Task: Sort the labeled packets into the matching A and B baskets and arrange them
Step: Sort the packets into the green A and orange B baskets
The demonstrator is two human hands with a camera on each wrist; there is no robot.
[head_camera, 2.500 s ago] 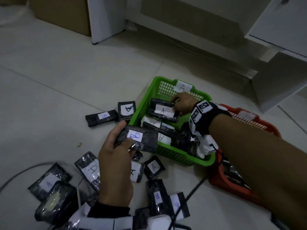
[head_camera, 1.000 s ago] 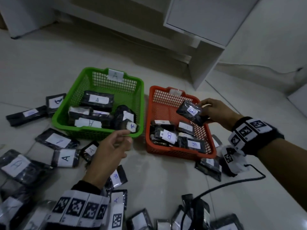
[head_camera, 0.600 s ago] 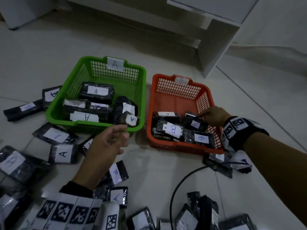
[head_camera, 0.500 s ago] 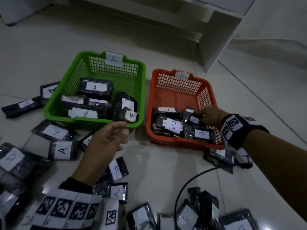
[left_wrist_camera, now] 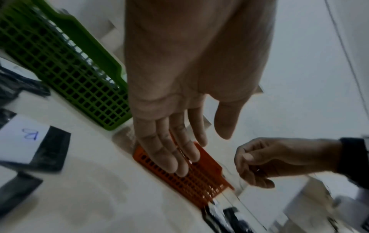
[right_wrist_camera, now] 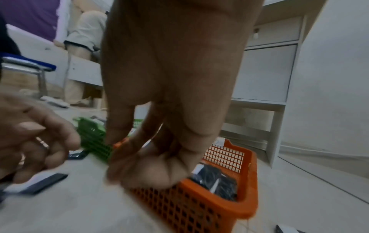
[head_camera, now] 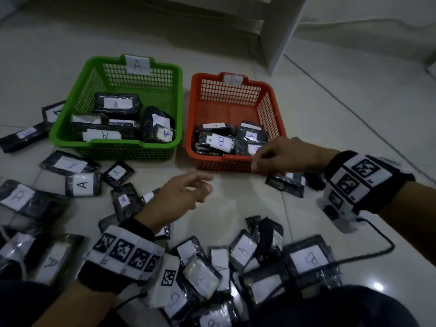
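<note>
My left hand hovers over the floor with fingers relaxed and empty. My right hand, fingers loosely curled on nothing, hangs at the near rim of the orange basket, which holds B packets; the green basket holds A packets. Unsorted packets lie scattered on the floor around both. They look light, soft and slick in crinkly film, so I judge a pinch across the short sides, thumb on the paper label, the surest hold.
</note>
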